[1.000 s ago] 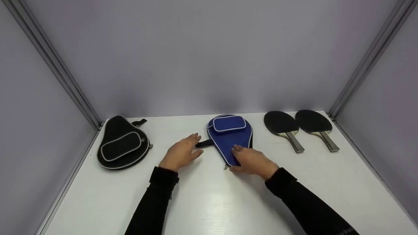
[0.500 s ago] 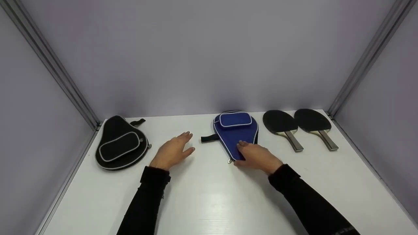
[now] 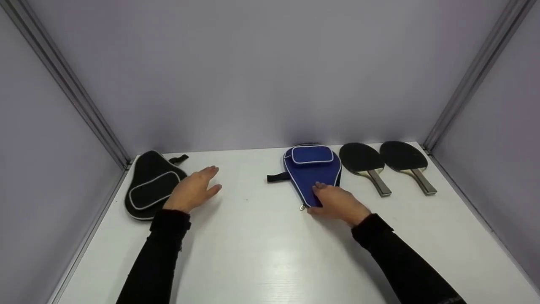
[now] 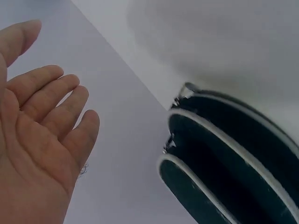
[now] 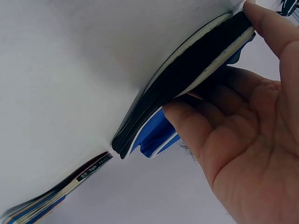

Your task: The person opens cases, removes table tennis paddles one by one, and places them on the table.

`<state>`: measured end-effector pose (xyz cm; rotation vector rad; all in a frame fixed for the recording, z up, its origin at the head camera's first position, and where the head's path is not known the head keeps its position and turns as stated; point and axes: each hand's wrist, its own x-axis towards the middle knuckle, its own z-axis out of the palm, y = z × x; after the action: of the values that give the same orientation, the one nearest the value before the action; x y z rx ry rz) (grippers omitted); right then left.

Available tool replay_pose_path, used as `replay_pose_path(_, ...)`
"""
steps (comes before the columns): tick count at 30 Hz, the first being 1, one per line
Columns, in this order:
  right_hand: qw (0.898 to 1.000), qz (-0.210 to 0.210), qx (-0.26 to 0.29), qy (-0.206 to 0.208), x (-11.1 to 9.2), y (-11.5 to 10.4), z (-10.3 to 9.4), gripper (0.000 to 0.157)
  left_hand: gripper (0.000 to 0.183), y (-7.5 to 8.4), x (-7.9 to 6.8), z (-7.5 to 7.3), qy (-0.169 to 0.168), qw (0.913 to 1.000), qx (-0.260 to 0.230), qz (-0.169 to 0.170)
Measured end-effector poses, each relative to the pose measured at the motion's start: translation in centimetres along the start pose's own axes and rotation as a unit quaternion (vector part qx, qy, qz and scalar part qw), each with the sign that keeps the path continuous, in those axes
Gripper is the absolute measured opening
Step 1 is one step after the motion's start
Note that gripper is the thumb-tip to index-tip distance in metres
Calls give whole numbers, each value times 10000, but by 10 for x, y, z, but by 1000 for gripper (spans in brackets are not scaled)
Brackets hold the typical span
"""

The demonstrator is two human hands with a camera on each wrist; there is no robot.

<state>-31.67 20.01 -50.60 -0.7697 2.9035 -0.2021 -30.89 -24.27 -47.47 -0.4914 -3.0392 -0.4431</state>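
Note:
A blue table tennis bat case [image 3: 306, 177] with white piping and a small pocket lies on the white table, its narrow end towards me. My right hand [image 3: 338, 204] grips that narrow end, thumb near the tip and fingers over the top; the right wrist view shows the zipped black side of the case beside the fingers. My left hand [image 3: 192, 190], fingers spread and nothing held, hovers over the right side of a black bat case [image 3: 154, 190], hiding part of it. In the left wrist view the black case [image 4: 233, 154] appears apart from the palm.
Two table tennis bats, a nearer one [image 3: 363, 158] and a farther one [image 3: 405, 158], lie right of the blue case with handles towards me. The blue case sits close to the nearer bat. Grey walls [image 3: 270, 76] enclose the table's back and sides.
The blue case has slid right and slightly back with my right hand, ending near the bats. My left hand has moved left, away from the blue case's strap to over the black case.

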Motion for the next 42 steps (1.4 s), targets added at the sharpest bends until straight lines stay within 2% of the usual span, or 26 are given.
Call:
replay_pose_path(9,9999,81,136,-26,1,6,1,87,68,-48,-18,-29,43,9995,-103,-290)
replay_pose_path(14,9998,75,178,-31,2,6,1,87,76,-72,-28,-44,-99,9983,-126,-568)
replay_pose_path(19,9999,28,107,31,1,5,0,86,88,-95,-37,-57,-429,9953,-97,-868)
replay_pose_path(23,9999,-5,91,55,-1,5,0,86,94,-110,-41,-64,-764,9927,-87,-931)
replay_pose_path(31,9999,-70,68,43,-5,8,-2,88,106,-120,-47,-64,-1066,9900,-290,-873)
replay_pose_path(35,9999,-118,40,94,-6,8,-3,87,109,-121,-45,-61,-988,9915,-237,-809)
replay_pose_path(42,9994,-270,-79,185,-6,5,-3,80,93,-120,-45,-55,-730,9947,-122,-715)
